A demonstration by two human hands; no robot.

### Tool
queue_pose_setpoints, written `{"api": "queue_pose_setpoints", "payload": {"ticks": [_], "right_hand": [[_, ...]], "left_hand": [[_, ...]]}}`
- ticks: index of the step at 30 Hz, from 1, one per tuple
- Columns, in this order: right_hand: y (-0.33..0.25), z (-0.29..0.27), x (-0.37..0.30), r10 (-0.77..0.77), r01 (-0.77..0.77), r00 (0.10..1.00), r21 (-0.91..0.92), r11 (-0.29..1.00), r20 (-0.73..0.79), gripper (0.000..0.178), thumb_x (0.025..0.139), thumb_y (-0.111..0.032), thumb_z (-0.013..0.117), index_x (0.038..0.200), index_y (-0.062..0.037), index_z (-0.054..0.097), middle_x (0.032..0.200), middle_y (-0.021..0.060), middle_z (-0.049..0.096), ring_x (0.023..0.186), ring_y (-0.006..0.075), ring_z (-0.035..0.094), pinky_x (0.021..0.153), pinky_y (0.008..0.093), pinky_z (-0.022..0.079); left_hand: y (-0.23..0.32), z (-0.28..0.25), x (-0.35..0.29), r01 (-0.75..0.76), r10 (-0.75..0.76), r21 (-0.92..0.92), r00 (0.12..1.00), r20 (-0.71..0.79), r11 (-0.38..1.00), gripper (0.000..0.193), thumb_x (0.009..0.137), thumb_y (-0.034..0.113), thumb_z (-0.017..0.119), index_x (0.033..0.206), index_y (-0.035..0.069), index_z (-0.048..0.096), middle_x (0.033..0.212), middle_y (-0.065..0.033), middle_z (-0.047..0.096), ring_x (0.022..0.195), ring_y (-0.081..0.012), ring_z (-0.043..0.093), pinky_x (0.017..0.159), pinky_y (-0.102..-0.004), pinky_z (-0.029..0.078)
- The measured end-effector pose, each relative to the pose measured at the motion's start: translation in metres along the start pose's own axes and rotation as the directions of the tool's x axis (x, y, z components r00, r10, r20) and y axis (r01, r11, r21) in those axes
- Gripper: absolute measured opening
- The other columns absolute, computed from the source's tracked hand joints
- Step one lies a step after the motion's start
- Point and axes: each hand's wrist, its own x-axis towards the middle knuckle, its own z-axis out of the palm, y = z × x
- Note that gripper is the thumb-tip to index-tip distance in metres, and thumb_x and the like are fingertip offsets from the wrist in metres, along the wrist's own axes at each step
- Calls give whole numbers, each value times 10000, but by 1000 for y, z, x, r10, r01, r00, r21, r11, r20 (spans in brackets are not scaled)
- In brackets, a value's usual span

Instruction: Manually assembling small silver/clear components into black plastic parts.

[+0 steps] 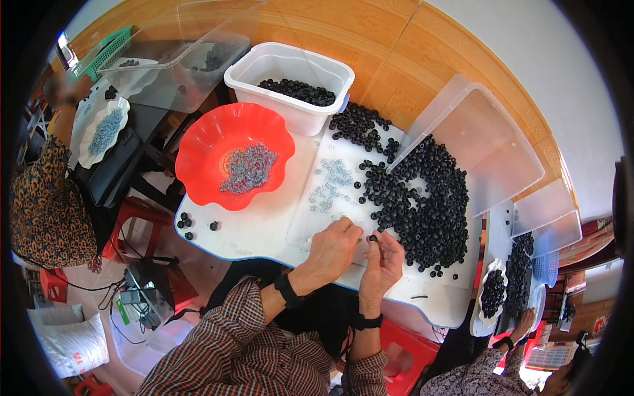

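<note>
My right hand (384,265) pinches a small black round piece (373,238) between thumb and fingertip, over the near edge of the white table. Close to its left is my left hand (332,249), its fingers curled together in a pinch; what they hold, if anything, is too small to make out. Beyond both hands, small translucent grey pieces (330,183) lie scattered on a white board (300,221). A wide heap of black round pieces (422,204), some showing a hole, spreads to the right of them.
A red scalloped bowl (198,142) holds more grey pieces. Behind it stands a white tub (290,59) of black pieces. A clear plastic bin (485,142) leans beside the heap. Several loose black pieces lie at the table's left. Other people work at left (49,204) and right (475,376).
</note>
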Motion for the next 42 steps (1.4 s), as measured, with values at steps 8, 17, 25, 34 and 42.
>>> {"api": "queue_pose_setpoints", "payload": {"ticks": [8,17,25,34,42], "right_hand": [[-3,4,1,21,-21,999,7,1000,-24,301,873,73,632,1160,20,556,1119,107,655,946,141,644,756,233,531],[-5,2,-5,-81,91,986,-65,994,148,331,815,64,703,1124,-1,606,1003,101,680,848,127,650,668,225,519],[-9,23,-16,-95,123,958,-87,989,272,432,792,73,702,1203,-14,601,979,89,681,756,130,653,666,234,525],[-23,45,3,-131,243,943,-363,899,305,213,845,26,660,1054,-9,662,883,90,615,728,132,613,610,252,501],[-7,62,5,-204,307,949,-555,773,240,130,834,-35,696,964,-38,689,817,98,580,618,199,608,533,317,486]], "left_hand": [[-3,-17,-6,76,-85,-131,994,-66,988,250,792,16,686,1041,23,662,934,-115,618,673,-239,636,585,-328,516],[-2,-39,-18,220,-223,-338,974,32,915,159,856,97,684,976,-7,686,810,-127,647,628,-188,633,564,-290,497],[-5,-55,-20,530,-416,-621,845,336,577,201,912,147,660,1009,-27,686,819,-79,684,666,-103,649,574,-230,511],[-26,-67,-19,490,-535,-835,789,302,251,227,944,75,603,1126,-60,591,934,-118,667,747,-164,685,664,-285,601],[-37,-68,-24,416,-407,-883,861,305,218,212,947,31,580,1137,-54,620,1010,-118,669,869,-176,681,776,-294,591]]}}
